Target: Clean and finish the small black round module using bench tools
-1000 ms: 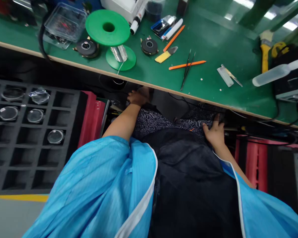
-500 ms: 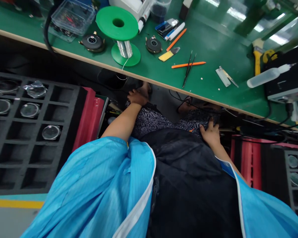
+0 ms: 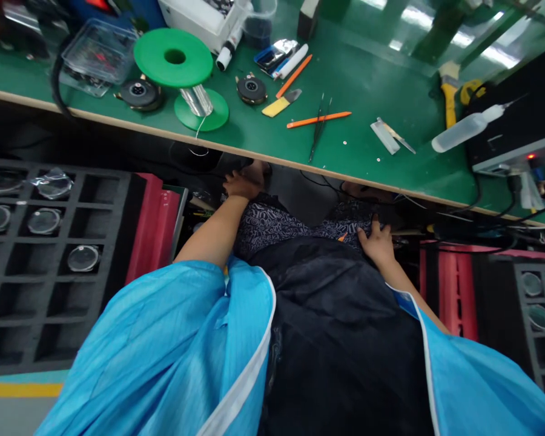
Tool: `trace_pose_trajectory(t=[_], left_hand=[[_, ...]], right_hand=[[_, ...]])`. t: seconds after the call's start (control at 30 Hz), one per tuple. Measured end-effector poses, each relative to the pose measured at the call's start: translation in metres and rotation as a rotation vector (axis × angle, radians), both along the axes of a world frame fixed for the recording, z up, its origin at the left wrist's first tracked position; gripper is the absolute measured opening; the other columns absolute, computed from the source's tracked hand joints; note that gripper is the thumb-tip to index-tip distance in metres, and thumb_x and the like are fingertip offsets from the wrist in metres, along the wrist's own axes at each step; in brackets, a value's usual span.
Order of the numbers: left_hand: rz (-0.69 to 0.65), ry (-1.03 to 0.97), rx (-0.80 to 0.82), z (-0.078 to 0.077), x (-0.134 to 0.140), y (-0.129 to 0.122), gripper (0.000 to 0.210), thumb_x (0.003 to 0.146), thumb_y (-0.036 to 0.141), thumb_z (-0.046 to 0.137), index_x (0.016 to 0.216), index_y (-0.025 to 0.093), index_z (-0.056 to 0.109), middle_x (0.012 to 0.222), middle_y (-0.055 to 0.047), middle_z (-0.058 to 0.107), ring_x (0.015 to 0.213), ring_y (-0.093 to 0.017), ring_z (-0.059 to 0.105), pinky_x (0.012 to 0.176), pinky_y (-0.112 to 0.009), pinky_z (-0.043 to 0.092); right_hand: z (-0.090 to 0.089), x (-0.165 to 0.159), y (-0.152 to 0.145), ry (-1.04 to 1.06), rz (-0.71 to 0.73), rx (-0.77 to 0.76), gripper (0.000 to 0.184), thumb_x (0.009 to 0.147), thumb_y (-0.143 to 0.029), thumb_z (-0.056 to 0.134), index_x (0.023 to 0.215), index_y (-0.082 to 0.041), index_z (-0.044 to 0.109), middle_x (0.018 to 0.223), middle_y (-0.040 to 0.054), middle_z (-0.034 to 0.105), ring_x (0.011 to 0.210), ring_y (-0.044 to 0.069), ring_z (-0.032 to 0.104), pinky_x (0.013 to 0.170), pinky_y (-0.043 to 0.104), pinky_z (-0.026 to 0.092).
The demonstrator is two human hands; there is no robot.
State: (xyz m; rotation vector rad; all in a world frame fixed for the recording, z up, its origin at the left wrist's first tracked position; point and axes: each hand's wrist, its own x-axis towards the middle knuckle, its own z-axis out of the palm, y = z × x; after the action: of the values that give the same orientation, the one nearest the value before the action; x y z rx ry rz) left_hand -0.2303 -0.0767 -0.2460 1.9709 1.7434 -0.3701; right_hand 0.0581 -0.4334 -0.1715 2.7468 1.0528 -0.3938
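My left hand (image 3: 243, 184) rests on my left knee below the table edge, fingers spread and nothing in it. On my right thigh lies my right hand (image 3: 376, 242), also open, over the patterned trousers (image 3: 272, 224). Above them on the green table (image 3: 363, 79) are black tweezers (image 3: 318, 130) crossing an orange stick (image 3: 320, 119). A yellow-handled blade (image 3: 281, 103) and a round watch body (image 3: 251, 89) lie left of these. The solder wire spool (image 3: 196, 100) stands near the edge, its loose end hanging over. Another watch body (image 3: 140, 94) sits beside it.
A foam tray (image 3: 70, 242) with round watch parts is at my left; a similar tray (image 3: 533, 278) stands at my right. On the table's right are a squeeze bottle (image 3: 463, 130), a brush (image 3: 449, 91) and a black device (image 3: 522, 115). A clear box (image 3: 100, 51) stands back left.
The whole view has shifted, so the table items appear further left and the trays slightly lower. Both hands stay on my legs, and nothing on the table has been moved.
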Motion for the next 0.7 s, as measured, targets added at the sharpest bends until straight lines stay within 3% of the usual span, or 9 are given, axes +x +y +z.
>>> trace_pose_trajectory(t=[0.2, 0.33, 0.47, 0.6, 0.7], left_hand=[[0.012, 0.01, 0.011, -0.002, -0.003, 0.0, 0.078, 0.106, 0.06, 0.051, 0.169, 0.014, 0.049, 0.178, -0.025, 0.039, 0.161, -0.045, 0.037, 0.128, -0.056, 0.042], [0.036, 0.032, 0.033, -0.003, -0.007, -0.004, 0.074, 0.105, 0.062, 0.055, 0.167, 0.022, 0.052, 0.178, -0.021, 0.04, 0.161, -0.044, 0.04, 0.125, -0.056, 0.047], [0.047, 0.086, 0.02, -0.001, -0.013, -0.011, 0.073, 0.109, 0.065, 0.056, 0.168, 0.022, 0.049, 0.177, -0.019, 0.042, 0.161, -0.041, 0.043, 0.126, -0.058, 0.048], [-0.007, 0.147, -0.003, 0.011, -0.014, -0.02, 0.07, 0.11, 0.062, 0.064, 0.167, 0.023, 0.052, 0.176, -0.018, 0.043, 0.161, -0.041, 0.046, 0.128, -0.062, 0.048], [-0.082, 0.183, -0.021, 0.024, -0.012, -0.024, 0.068, 0.109, 0.056, 0.07, 0.166, 0.024, 0.053, 0.175, -0.017, 0.045, 0.158, -0.04, 0.049, 0.13, -0.066, 0.048]], right_hand=[[-0.012, 0.006, 0.005, 0.028, -0.015, -0.046, 0.082, 0.114, -0.059, 0.044, 0.179, -0.01, 0.033, 0.154, 0.0331, 0.054, 0.147, 0.046, 0.061, 0.125, 0.057, 0.05], [-0.025, 0.014, 0.018, 0.095, -0.022, -0.097, 0.083, 0.114, -0.062, 0.042, 0.178, -0.008, 0.037, 0.155, 0.0345, 0.058, 0.151, 0.045, 0.06, 0.127, 0.055, 0.048], [-0.039, 0.023, 0.04, 0.171, -0.023, -0.128, 0.086, 0.113, -0.065, 0.043, 0.178, -0.008, 0.039, 0.159, 0.0357, 0.059, 0.153, 0.048, 0.059, 0.125, 0.059, 0.05], [-0.047, 0.028, 0.063, 0.193, 0.039, -0.069, 0.073, 0.111, -0.058, 0.051, 0.172, -0.017, 0.052, 0.177, 0.0273, 0.045, 0.169, 0.05, 0.038, 0.138, 0.068, 0.033], [-0.048, 0.029, 0.079, 0.238, 0.12, 0.004, 0.059, 0.11, -0.044, 0.056, 0.163, -0.018, 0.062, 0.168, 0.0211, 0.059, 0.166, 0.042, 0.045, 0.143, 0.064, 0.025]])
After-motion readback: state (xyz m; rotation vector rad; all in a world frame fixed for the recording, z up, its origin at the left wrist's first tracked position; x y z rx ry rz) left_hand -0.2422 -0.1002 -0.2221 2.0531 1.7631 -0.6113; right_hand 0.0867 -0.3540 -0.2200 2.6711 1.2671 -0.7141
